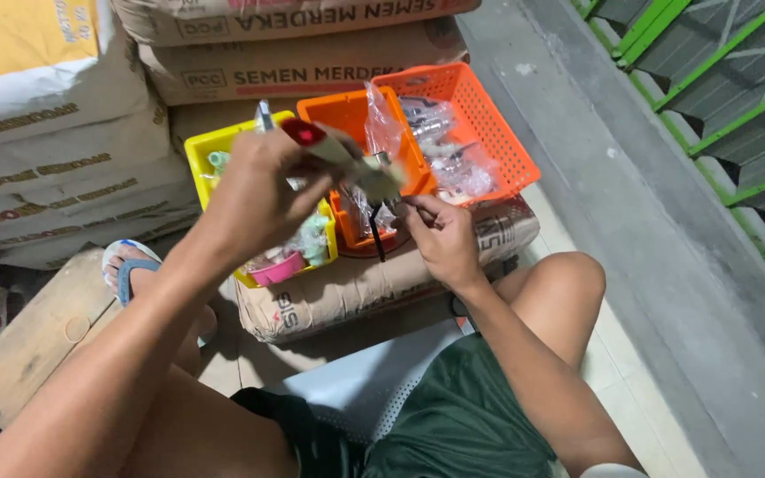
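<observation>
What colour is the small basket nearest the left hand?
Yellow basket, clearest in the head view.

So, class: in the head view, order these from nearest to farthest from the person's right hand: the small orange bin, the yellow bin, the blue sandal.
1. Small orange bin, just above the right hand.
2. Yellow bin, further left.
3. Blue sandal, far left on the floor.

We hold both arms out in front of us, bent at the elbows, hands close together. Our left hand (263, 181) is raised with its fingers curled shut. Our right hand (440, 235) sits lower, fingertips seemingly pinched together, though it's blurry.
</observation>
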